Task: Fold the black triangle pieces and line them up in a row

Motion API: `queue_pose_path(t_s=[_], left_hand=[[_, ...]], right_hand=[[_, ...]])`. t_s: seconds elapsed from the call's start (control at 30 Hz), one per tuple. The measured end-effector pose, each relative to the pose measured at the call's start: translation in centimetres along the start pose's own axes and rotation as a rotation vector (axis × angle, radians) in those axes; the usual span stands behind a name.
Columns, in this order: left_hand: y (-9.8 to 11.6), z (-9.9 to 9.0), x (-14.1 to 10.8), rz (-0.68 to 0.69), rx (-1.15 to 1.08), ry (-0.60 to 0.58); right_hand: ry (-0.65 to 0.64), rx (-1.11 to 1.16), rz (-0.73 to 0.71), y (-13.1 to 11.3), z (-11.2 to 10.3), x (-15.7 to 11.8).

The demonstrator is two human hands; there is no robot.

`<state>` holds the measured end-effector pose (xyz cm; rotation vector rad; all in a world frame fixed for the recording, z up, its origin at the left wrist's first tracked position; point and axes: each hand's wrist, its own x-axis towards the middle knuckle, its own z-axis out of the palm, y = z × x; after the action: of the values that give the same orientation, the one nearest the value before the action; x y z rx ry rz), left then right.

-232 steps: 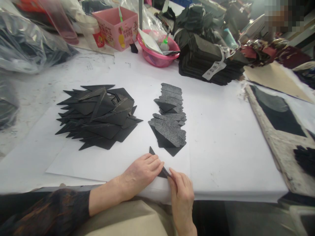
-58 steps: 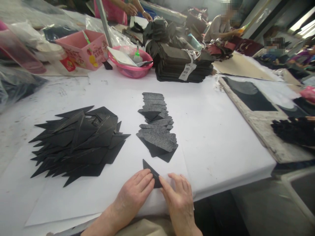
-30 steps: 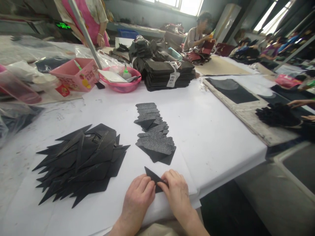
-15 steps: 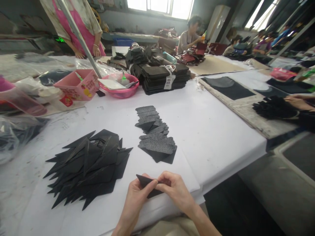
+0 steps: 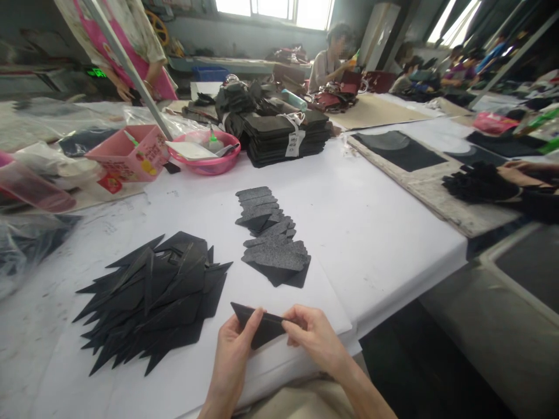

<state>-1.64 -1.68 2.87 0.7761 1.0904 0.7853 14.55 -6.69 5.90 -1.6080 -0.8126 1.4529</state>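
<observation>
Between my hands is a black pointed piece of sheet material [image 5: 267,330], held over the front edge of the white-covered table. My left hand [image 5: 236,343] pinches its left part, thumb on the near face and the fingers behind. The right end is pinched by the thumb and fingers of my right hand [image 5: 311,333]. A heap of similar black pointed pieces [image 5: 152,297] lies to the left. Beyond my hands, an overlapping row of pieces [image 5: 275,253] shows speckled grey faces, with black parts at its near end.
A pink basin [image 5: 209,166] and a pink box [image 5: 131,160] stand at the back left, near a metal pole [image 5: 131,73]. Behind are stacked dark sheets [image 5: 283,131]. At right, a co-worker's hand [image 5: 524,173] touches dark pieces on a board [image 5: 393,183]. Other people work farther back.
My left thumb has slid left and up along the black piece, and my hands are farther apart. More of the piece's face shows between them. The whole view has shifted slightly.
</observation>
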Motion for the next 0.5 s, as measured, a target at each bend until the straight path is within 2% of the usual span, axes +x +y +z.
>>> queue_pose_path(t_s=[0.17,0.5], left_hand=[[0.1,0.0,0.3,-0.018,-0.034,0.03],[0.5,0.1,0.3,-0.042,-0.066,0.05]], right_hand=[[-0.013,0.12,0.046,0.4,-0.8,-0.2],[-0.022,0.235,0.021,1.2,-1.0,-0.4]])
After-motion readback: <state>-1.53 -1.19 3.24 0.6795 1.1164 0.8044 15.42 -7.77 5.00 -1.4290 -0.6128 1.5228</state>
